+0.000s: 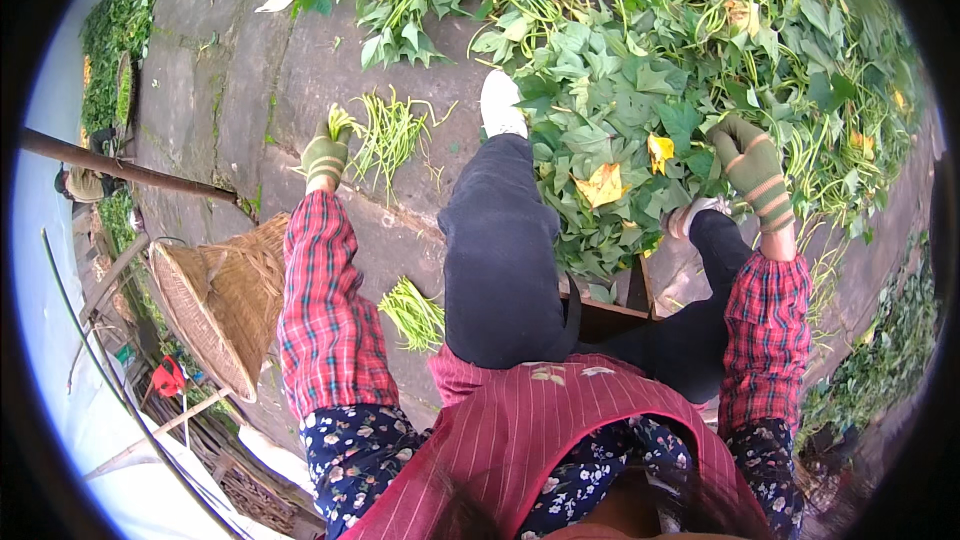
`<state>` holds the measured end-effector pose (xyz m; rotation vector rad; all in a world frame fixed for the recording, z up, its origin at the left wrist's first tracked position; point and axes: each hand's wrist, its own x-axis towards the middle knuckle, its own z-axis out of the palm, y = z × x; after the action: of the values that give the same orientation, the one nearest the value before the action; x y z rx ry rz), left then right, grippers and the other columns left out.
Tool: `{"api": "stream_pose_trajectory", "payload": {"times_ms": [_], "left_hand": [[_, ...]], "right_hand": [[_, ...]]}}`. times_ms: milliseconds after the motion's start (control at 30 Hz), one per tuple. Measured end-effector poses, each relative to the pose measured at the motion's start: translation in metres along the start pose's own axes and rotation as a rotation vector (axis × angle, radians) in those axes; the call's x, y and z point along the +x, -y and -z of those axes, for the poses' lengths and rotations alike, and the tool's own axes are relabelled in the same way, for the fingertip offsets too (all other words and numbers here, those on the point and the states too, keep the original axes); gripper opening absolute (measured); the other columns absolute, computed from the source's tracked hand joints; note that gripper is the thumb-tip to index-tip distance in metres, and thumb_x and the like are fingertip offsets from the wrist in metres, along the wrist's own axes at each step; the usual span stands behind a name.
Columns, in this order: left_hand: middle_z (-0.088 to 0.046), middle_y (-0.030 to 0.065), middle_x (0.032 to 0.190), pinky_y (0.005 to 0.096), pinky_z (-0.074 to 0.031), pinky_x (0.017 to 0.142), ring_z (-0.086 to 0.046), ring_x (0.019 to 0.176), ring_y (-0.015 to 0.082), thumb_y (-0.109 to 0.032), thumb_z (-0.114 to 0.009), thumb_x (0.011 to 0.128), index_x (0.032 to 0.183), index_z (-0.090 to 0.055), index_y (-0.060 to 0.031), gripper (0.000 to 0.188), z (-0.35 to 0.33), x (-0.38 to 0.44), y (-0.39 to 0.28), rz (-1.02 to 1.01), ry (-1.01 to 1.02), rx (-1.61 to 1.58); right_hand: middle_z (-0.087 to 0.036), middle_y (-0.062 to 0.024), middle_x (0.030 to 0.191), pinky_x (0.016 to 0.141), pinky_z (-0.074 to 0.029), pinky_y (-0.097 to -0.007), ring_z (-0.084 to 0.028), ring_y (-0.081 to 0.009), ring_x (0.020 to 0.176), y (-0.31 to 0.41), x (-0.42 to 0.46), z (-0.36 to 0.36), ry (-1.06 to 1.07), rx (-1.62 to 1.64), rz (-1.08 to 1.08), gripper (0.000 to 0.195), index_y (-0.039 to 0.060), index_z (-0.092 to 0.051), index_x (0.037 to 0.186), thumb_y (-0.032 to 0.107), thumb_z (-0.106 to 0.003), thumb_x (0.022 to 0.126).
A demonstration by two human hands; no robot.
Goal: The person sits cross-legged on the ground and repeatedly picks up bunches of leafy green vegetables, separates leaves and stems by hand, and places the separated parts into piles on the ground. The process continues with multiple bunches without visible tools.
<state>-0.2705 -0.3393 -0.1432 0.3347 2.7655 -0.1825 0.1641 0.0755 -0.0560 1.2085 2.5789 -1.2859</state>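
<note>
My left hand (325, 156), in a green knit glove with pale stripes, grips a small bunch of cut green stems (340, 118). Just right of it, a loose heap of thin leafless stems (390, 136) lies on the concrete. A tidier bundle of stems (412, 313) rests beside my bent knee. My right hand (752, 174), gloved alike, is at the big pile of leafy vines (637, 105), which look like sweet potato vines. Its fingers curl down at the leaves, and whether they pinch anything is hidden. Yellowed leaves (602, 185) lie on the pile between my feet.
A woven bamboo basket or hat (221, 292) sits left of my sleeve, near a wooden pole (127, 169). Cracked concrete (225, 67) spreads ahead. My white shoe (501, 103) touches the pile. Another person (84, 184) is far off at the left. More greenery (877, 352) lies at right.
</note>
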Motion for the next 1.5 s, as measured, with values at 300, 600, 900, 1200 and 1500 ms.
{"api": "stream_pose_trajectory", "payload": {"times_ms": [300, 600, 900, 1200, 1500], "left_hand": [[-0.058, 0.0169, 0.113, 0.0349, -0.043, 0.088, -0.056, 0.105, 0.0277, -0.036, -0.069, 0.072, 0.119, -0.053, -0.0066, 0.057, 0.012, 0.024, 0.005, -0.024, 0.05, -0.169], [-0.063, 0.0119, 0.102, 0.028, -0.045, 0.083, -0.058, 0.094, 0.0185, -0.016, -0.063, 0.082, 0.107, -0.058, 0.0012, 0.031, 0.085, -0.04, -0.193, -0.637, 0.249, -0.711], [-0.063, 0.0126, 0.097, 0.0324, -0.048, 0.077, -0.061, 0.087, 0.024, -0.017, -0.068, 0.076, 0.105, -0.059, -0.0041, 0.032, 0.093, -0.248, -0.399, -1.358, 0.222, -0.56], [-0.062, 0.0152, 0.098, 0.035, -0.047, 0.077, -0.061, 0.089, 0.0274, -0.027, -0.064, 0.077, 0.109, -0.056, -0.0065, 0.039, 0.043, -0.241, -0.399, -1.357, 0.367, -0.061], [-0.063, 0.0155, 0.095, 0.0349, -0.048, 0.077, -0.061, 0.088, 0.028, -0.027, -0.063, 0.078, 0.108, -0.056, -0.0048, 0.038, 0.054, -0.242, -0.395, -1.431, 0.362, -0.115]], "right_hand": [[-0.061, -0.0142, 0.072, 0.059, -0.046, -0.0329, -0.061, -0.0287, 0.067, 0.016, 0.002, -0.027, 0.068, -0.052, 0.145, 0.01, 0.0057, -0.061, 0.084, 0.013, -0.057, 0.078], [-0.059, -0.0147, 0.105, 0.086, -0.043, -0.0402, -0.054, -0.0323, 0.1, 0.011, 0.002, -0.048, 0.188, -0.278, 0.223, 0.045, 0.0092, -0.058, 0.108, 0.032, -0.063, 0.07], [-0.063, -0.0156, 0.098, 0.082, -0.046, -0.0368, -0.059, -0.0315, 0.091, -0.052, -0.007, 0.049, -0.186, -0.047, -0.102, 0.034, 0.0095, -0.061, 0.104, 0.027, -0.056, 0.076], [-0.067, -0.0086, 0.082, 0.072, -0.047, -0.0282, -0.062, -0.018, 0.076, -0.277, -0.045, 0.092, -0.725, 0.249, -0.79, 0.03, 0.0098, -0.066, 0.099, 0.027, -0.059, 0.075], [-0.057, -0.0234, 0.11, 0.089, -0.043, -0.0394, -0.055, -0.0346, 0.105, -0.263, -0.024, 0.079, -0.251, -0.206, -0.831, 0.05, 0.0082, -0.052, 0.119, 0.025, -0.056, 0.072]]}}
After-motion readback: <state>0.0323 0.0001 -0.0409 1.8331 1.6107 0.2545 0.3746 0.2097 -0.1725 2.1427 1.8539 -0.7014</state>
